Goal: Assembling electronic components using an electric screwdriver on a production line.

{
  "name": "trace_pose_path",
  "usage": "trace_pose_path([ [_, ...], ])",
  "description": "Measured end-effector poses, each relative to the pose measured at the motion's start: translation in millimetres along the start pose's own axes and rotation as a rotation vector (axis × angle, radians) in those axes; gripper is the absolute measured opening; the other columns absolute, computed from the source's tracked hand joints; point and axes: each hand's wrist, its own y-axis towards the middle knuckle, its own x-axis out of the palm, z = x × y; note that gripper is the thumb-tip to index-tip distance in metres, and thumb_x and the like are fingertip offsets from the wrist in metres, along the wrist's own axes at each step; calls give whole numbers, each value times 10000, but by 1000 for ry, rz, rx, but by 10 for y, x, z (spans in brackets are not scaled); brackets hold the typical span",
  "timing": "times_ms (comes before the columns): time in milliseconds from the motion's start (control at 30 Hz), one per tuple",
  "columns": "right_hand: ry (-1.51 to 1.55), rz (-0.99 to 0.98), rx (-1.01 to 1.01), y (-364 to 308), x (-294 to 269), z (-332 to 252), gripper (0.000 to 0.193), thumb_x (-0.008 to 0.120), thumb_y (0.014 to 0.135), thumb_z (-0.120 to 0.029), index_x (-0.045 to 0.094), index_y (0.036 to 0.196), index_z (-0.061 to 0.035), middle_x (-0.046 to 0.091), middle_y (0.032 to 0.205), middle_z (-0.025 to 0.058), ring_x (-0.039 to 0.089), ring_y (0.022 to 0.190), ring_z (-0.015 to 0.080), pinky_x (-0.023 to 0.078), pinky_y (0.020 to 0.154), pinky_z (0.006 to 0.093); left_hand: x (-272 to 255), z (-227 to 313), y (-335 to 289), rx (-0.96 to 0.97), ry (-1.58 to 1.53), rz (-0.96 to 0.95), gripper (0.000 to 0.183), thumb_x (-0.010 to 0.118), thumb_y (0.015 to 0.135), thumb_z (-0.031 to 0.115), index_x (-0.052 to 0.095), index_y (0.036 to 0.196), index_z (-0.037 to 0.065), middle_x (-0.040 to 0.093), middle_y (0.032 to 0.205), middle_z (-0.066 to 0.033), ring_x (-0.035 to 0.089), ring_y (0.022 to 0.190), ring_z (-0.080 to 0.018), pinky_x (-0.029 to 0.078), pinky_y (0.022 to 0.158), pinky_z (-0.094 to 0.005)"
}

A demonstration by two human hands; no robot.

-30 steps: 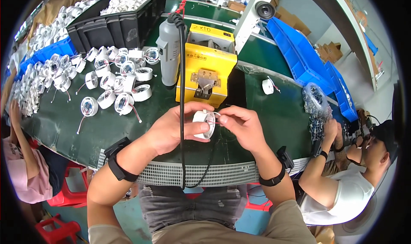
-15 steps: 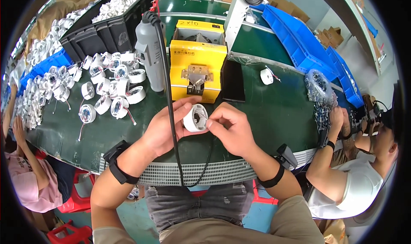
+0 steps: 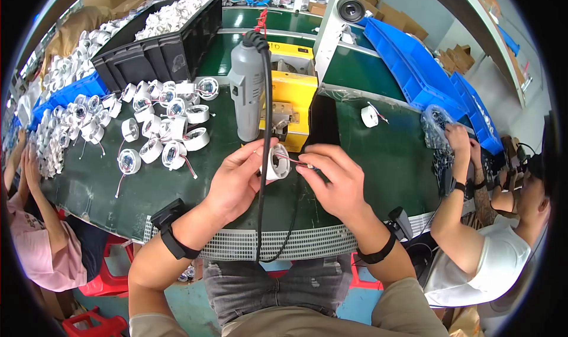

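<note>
My left hand [image 3: 234, 183] is closed around a white round plastic housing [image 3: 278, 166], held above the bench in front of me with its open side facing right. Thin red and dark wires [image 3: 290, 159] come out of the housing. Their end is pinched between the thumb and fingers of my right hand [image 3: 336, 180], and a small piece at the fingertips is too small to make out. A grey electric screwdriver [image 3: 246, 91] hangs just beyond my left hand. Its black cable [image 3: 264, 201] drops across the view, hiding some of the left fingertips and the housing's edge.
Behind the screwdriver stands a yellow machine [image 3: 303, 103]. Many white housings with wires [image 3: 152, 150] lie to the left, before a black crate [image 3: 148, 59]. One more housing [image 3: 370, 117] sits at right. Blue bins [image 3: 408, 65] line the far right. Co-workers sit at both sides.
My right hand has moved right, drawing the wires out of the housing. The screwdriver now appears farther right, covering part of the yellow machine. The right co-worker's hands have shifted.
</note>
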Motion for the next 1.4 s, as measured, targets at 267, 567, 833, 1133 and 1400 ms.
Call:
trace_pose_path([
  [267,829,-196,497,-38,78,-70,214,659,862,-8,665,1071,37,634,888,99,648,708,149,549,607,246,141,56,-68,25,-62,-185,411,505,949,27,440,1354,3,582,1161,-94,567,1070,-184,445,944,-323],
  [567,808,-94,599,-140,165,-93,206,691,822,40,609,1010,19,649,936,99,638,696,118,524,608,216,136,8,-101,-16,-15,-323,500,495,952,102,360,1427,27,411,1429,-109,437,1283,-222,336,1083,-389],
  [833,375,108,215,-109,247,-79,396,737,761,43,558,1111,-8,613,959,90,580,857,131,494,748,284,175,-50,-119,32,-11,-363,555,443,977,66,223,1487,50,377,1419,-90,408,1264,-174,313,1061,-324],
  [1133,589,-210,526,-101,202,85,278,694,807,25,648,1081,17,607,1073,78,622,947,164,529,763,254,116,-9,-68,-19,533,-159,444,583,958,195,449,1346,23,615,1105,-43,612,957,-123,542,814,-278],
  [1400,138,94,145,290,358,-11,592,698,788,-5,428,1314,26,615,1093,124,613,983,192,507,859,324,28,40,4,-82,413,-98,354,557,930,49,484,1262,-51,616,1070,-91,633,900,-148,590,776,-303],
])
